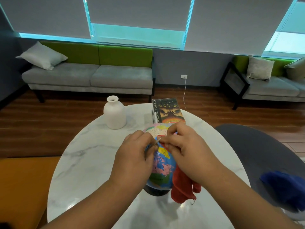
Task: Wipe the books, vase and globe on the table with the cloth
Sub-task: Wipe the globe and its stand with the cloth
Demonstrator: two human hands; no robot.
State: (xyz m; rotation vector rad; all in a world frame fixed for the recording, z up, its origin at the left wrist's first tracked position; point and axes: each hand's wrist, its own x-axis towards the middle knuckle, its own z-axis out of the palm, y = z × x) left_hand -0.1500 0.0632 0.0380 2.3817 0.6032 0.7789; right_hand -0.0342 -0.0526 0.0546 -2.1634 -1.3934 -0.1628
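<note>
your left hand (135,156) curls round the globe (162,164) at the table (85,162) centre; your right hand (186,151) pinches the soft red cloth (181,187) on its top. the globe seems light, smooth, easy to spin; better hold its base (155,190), 6 o'clock.

Bright window light — warped edges

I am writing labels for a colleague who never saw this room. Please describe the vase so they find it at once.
Start at the round white marble table before the grey and green sofa. On its far left side stands a matte white vase, left of the stack of books, beyond the colourful globe. It alone is plain white and bottle-shaped, with a narrow neck.
</note>
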